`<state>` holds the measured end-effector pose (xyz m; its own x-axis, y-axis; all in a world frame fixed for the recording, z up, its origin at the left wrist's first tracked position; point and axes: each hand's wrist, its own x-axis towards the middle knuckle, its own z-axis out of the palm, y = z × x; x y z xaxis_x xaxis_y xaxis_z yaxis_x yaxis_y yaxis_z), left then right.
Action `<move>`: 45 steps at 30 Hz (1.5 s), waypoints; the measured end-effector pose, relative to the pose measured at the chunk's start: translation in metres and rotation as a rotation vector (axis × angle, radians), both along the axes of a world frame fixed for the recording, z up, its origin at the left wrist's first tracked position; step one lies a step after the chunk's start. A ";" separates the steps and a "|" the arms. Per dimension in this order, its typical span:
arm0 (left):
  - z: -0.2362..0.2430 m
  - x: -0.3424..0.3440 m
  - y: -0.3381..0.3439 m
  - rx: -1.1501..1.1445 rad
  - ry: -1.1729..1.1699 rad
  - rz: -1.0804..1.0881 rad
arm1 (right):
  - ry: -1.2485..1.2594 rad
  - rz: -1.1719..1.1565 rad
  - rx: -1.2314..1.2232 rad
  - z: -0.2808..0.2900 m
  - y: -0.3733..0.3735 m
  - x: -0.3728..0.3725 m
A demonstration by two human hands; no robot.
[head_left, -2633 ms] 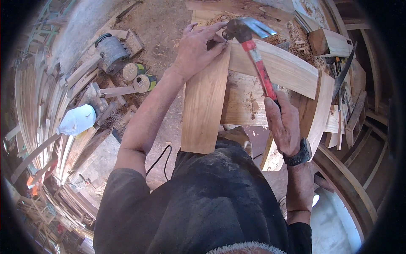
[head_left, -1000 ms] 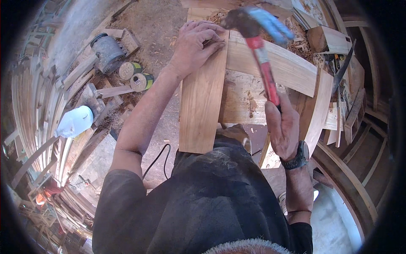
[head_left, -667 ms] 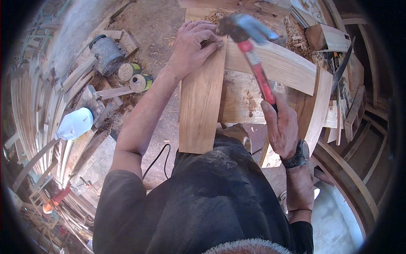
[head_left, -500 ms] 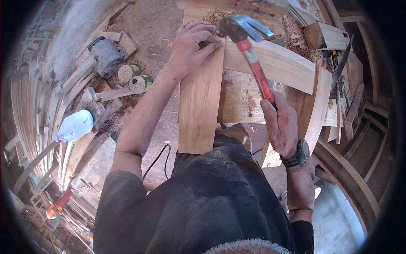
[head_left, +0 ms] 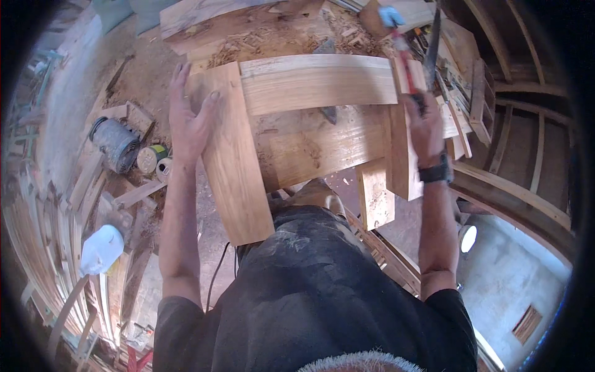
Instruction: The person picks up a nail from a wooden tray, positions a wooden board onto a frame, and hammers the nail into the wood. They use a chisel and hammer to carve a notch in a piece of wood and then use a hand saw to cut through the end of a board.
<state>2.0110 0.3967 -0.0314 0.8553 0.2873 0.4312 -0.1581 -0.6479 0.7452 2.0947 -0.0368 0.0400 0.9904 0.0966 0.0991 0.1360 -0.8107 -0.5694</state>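
Observation:
Three wooden boards form a frame: a left board [head_left: 238, 173], a crossboard [head_left: 322, 85] butting against it, and a right board [head_left: 404, 149]. My left hand [head_left: 191, 124] rests at the left board's outer edge, its fingers stretched out and the thumb lying over the top face. My right hand [head_left: 426, 133] is closed round the black grip of a claw hammer [head_left: 406, 69] with a red handle. The hammer is held up over the right board's far end, its head smeared by motion. A dark watch [head_left: 435, 170] circles my right wrist.
A wide plank [head_left: 322, 152] lies under the frame. Wood shavings [head_left: 260, 48] cover the work surface beyond. Left on the floor are a grey metal container [head_left: 116, 146], tins [head_left: 149, 159], a white jug [head_left: 102, 249] and stacked strips. A saw blade [head_left: 432, 46] stands at far right.
My left hand has let go of its pinch at the left board's far end and opened along the edge. The hammer has moved right, away from it. The frame has shifted left and tilted in view.

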 end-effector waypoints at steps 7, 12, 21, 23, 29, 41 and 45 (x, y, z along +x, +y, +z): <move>-0.010 -0.051 -0.023 -0.761 0.380 0.068 | -0.061 -0.167 -0.375 -0.050 -0.152 0.090; 0.000 -0.055 -0.025 -0.948 0.429 0.066 | -0.051 -0.090 -0.177 -0.079 -0.141 0.107; 0.014 -0.052 -0.025 -1.009 0.501 0.011 | 0.234 -0.115 0.006 -0.059 -0.133 0.111; 0.008 -0.052 -0.028 -1.020 0.505 0.013 | 0.259 -0.142 0.030 -0.057 -0.130 0.114; 0.007 -0.050 -0.022 -0.923 0.514 -0.046 | 0.168 -0.135 -0.109 -0.062 -0.130 0.115; -0.007 -0.049 -0.025 -0.817 0.487 -0.038 | 0.089 -0.195 -0.248 -0.063 -0.126 0.107; -0.016 -0.046 -0.014 -0.711 0.435 -0.075 | 0.054 -0.162 -0.280 -0.060 -0.116 0.115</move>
